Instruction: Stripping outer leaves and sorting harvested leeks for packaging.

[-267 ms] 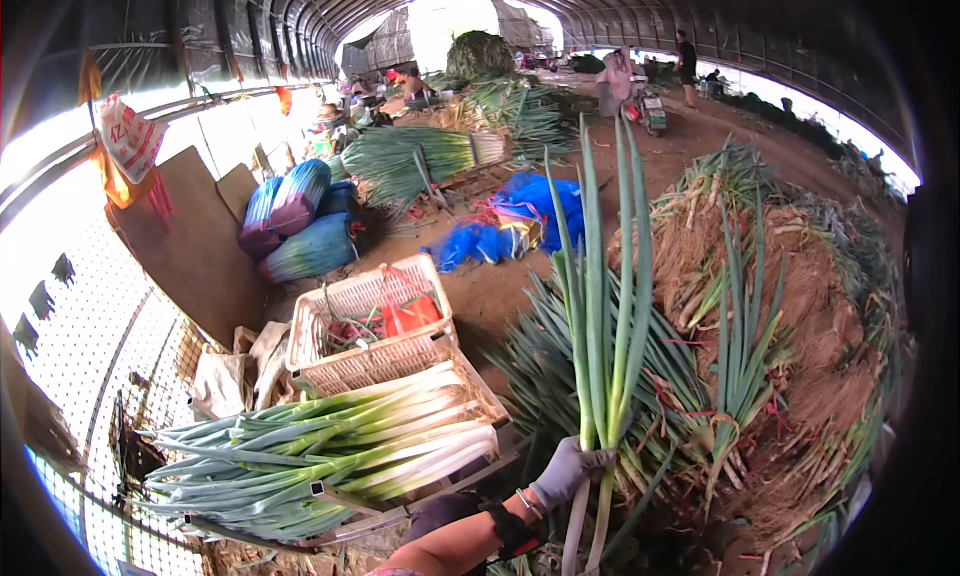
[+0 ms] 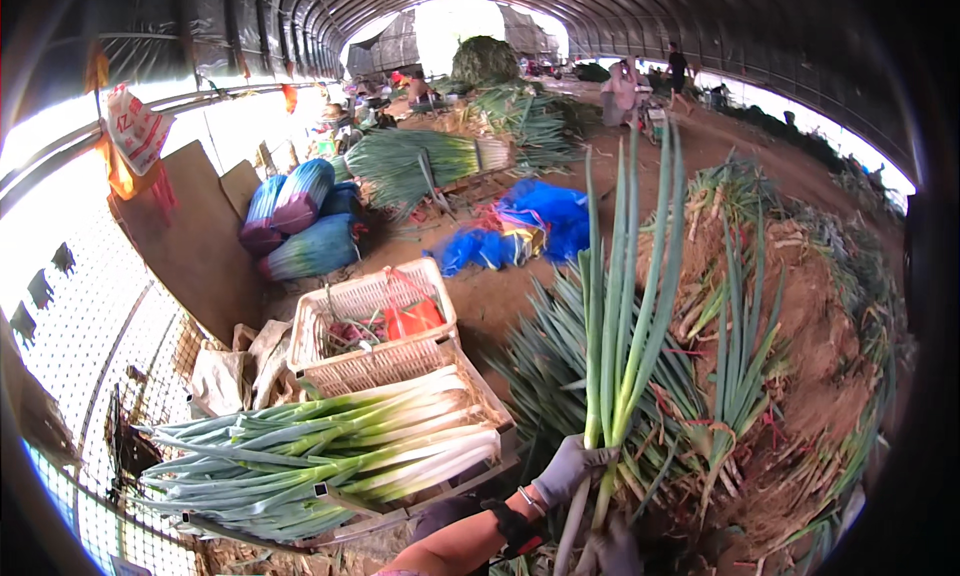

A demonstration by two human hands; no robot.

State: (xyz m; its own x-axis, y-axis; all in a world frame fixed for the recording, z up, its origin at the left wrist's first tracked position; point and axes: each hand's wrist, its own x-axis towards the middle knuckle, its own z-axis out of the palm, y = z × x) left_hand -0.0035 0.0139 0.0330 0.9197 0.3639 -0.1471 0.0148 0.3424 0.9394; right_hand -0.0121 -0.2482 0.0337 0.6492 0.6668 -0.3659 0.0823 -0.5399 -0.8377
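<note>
My left hand [image 2: 570, 473], in a grey glove, is closed around the pale lower stalks of long green onions [image 2: 622, 376], which stand nearly upright with their leaves fanning upward. Low at the frame's bottom, my right hand [image 2: 615, 549], gloved too, is beside the white lower ends of those stalks; motion smears its fingers. To the left, a stack of cleaned green onions [image 2: 400, 431] lies on a metal-framed rack [image 2: 345, 498], white ends toward me. Right of the held stalks, a large heap of uncleaned green onions [image 2: 735, 361] shows soil-brown roots.
Behind the rack stands a cream plastic basket [image 2: 345, 376] with a red item inside. Full mesh sacks [image 2: 300, 231], a blue mesh heap [image 2: 545, 216] and a big onion bundle [image 2: 420, 164] lie farther off. A brown board [image 2: 185, 241] leans left. Several people are in the background.
My right hand has come into view at the bottom, by the lower ends of the stalks. The held leaves lean further right.
</note>
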